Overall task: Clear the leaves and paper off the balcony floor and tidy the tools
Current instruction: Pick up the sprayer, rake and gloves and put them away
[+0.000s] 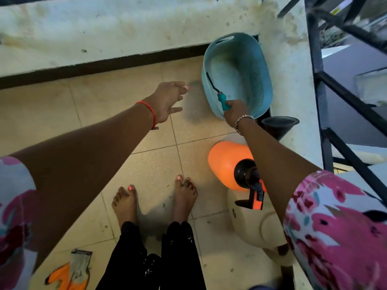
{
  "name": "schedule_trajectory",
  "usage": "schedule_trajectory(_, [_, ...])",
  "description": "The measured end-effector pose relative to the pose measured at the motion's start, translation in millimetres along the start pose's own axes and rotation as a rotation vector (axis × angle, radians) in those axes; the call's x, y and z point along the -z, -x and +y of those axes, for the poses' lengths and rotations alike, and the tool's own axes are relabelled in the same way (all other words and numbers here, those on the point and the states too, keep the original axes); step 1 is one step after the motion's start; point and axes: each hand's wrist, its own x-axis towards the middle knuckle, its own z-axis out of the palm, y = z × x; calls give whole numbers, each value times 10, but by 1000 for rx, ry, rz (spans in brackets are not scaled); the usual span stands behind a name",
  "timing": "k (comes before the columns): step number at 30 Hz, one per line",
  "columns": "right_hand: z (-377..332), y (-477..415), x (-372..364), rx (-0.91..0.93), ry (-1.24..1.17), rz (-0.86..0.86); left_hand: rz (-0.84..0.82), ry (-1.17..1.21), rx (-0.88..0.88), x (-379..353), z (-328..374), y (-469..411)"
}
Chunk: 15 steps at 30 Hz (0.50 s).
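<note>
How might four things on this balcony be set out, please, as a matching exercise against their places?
Things:
1 basket
2 hand tool
3 sprayer
4 glove

Places:
a on the floor tiles, bottom left
b gripped by the right hand
c in the corner against the wall
d beneath the right forearm

Pairs: 1-c, 2-b, 3-d, 4-a

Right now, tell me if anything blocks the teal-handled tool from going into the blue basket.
Nothing visible does. The right hand grips the teal-handled tool, whose dark metal end already reaches past the rim into the blue basket. The left hand is open over the floor, off to the side.
</note>
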Motion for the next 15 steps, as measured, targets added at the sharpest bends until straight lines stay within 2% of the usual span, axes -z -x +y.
schedule_trajectory(8, [-486, 351, 242, 39, 252, -126, 53, 33, -36, 440, 161, 420])
schedule_trajectory(12, [-1105, 768, 266, 146, 322, -141, 104, 27, -82, 845, 297, 816])
schedule_trajectory(15, [-1659, 1244, 245, 298, 427, -210, 178, -10, -124, 1182, 343, 1205])
